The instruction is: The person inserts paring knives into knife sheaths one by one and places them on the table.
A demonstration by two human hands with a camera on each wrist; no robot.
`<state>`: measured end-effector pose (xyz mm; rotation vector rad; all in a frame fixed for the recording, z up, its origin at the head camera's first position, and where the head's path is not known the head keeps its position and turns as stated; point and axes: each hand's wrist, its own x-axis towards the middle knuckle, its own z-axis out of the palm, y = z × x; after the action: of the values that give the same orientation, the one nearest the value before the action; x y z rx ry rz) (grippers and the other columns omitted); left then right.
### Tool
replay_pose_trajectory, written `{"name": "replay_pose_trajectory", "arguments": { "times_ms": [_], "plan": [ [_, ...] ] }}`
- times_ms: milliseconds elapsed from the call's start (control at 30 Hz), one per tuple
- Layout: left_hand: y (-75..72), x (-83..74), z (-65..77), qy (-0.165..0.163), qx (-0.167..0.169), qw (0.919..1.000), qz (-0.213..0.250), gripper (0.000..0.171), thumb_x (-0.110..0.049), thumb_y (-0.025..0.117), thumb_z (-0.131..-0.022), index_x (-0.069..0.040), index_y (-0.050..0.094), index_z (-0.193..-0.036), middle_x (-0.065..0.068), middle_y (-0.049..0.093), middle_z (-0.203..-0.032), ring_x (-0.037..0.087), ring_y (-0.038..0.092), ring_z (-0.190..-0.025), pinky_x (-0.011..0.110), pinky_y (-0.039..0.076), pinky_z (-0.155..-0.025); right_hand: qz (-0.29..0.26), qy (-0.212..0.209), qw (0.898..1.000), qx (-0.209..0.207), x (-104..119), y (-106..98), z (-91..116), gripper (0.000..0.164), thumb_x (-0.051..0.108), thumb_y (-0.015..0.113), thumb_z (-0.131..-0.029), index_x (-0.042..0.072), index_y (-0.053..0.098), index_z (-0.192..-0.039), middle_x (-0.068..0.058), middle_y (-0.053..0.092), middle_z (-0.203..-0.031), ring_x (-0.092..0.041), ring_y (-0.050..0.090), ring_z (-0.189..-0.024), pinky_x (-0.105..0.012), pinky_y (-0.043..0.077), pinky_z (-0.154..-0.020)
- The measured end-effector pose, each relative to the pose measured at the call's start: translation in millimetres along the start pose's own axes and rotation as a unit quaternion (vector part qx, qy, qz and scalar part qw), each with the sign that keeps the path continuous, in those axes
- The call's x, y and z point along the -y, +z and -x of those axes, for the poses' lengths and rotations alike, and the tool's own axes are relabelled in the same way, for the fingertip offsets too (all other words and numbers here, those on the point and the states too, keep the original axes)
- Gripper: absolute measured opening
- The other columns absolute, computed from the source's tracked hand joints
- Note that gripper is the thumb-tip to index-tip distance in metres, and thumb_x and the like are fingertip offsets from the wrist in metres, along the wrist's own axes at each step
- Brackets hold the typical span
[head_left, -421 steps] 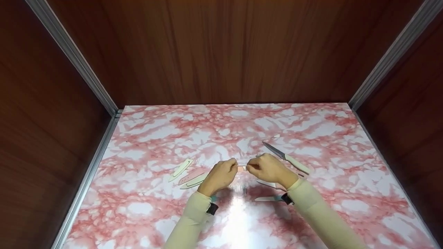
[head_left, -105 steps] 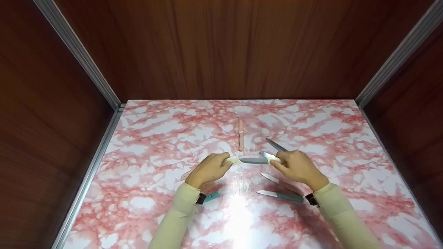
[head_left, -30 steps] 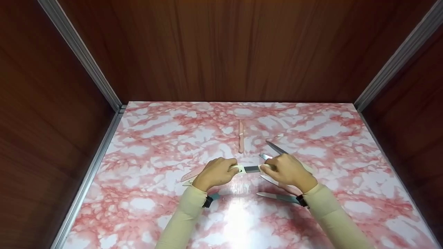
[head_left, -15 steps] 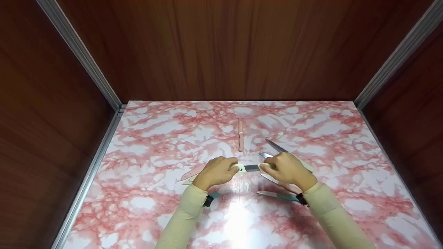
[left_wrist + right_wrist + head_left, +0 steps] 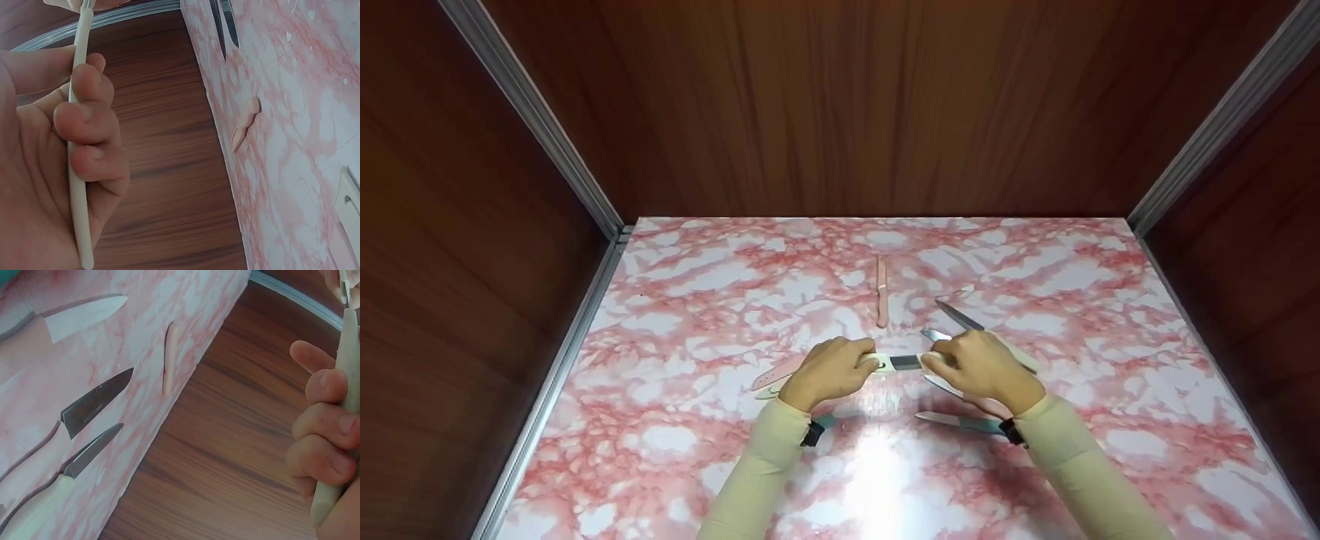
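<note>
My left hand grips a cream knife sheath, its fingers curled around the slim body. My right hand holds the pale handle of a knife. Between the hands, above the table, a short stretch of dark blade shows; its front part is hidden inside the sheath. Behind them on the table lies a pink sheathed knife. Around the right hand rest a cream-handled knife, a pink-handled one with a shiny blade, a pink-handled one with a white blade and a teal-handled knife.
By the left forearm lie a pink sheath, a cream sheath and a teal sheath, partly covered. The marbled table is walled by dark wood panels with metal corner rails.
The pink sheathed knife came to lie at the back after the oldest frame. Since 3.5 s ago the blade has slid partly into the cream sheath. Over the last second the hands barely moved.
</note>
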<state>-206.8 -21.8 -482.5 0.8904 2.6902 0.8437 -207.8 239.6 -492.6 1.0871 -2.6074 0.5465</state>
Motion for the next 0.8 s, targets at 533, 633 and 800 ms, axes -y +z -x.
{"name": "replay_pose_trajectory", "arguments": {
  "times_ms": [533,633,800],
  "plan": [
    [1.4,-1.9,-0.8,-0.002,-0.006,0.9999,-0.011,0.025,-0.026,0.049,-0.096,-0.018,0.045,-0.073,-0.009,0.030,-0.057,0.008,0.028,-0.051,0.026,0.026,-0.049,0.003,-0.005,1.000,-0.001,0.9,1.6,-1.5,0.033,0.030,0.059,-0.093,0.022,0.053,-0.061,0.015,0.029,-0.049,0.000,0.025,-0.041,-0.022,0.027,-0.041],
    [1.5,-2.0,-0.9,-0.004,-0.005,1.0000,-0.007,0.026,-0.027,0.049,-0.096,-0.018,0.045,-0.073,-0.009,0.029,-0.057,0.008,0.027,-0.050,0.026,0.026,-0.049,0.004,-0.006,1.000,0.001,1.1,1.8,-2.2,0.034,0.030,0.058,-0.093,0.022,0.052,-0.061,0.015,0.029,-0.050,0.000,0.025,-0.041,-0.022,0.028,-0.041],
    [1.9,-1.0,-2.7,-0.003,-0.009,0.9999,-0.006,0.026,-0.027,0.049,-0.096,-0.018,0.044,-0.072,-0.009,0.029,-0.057,0.007,0.027,-0.050,0.026,0.026,-0.049,0.008,-0.007,1.000,-0.004,0.9,1.1,-3.4,0.034,0.029,0.059,-0.093,0.020,0.053,-0.061,0.015,0.028,-0.049,0.001,0.024,-0.041,-0.022,0.028,-0.041]
  ]
}}
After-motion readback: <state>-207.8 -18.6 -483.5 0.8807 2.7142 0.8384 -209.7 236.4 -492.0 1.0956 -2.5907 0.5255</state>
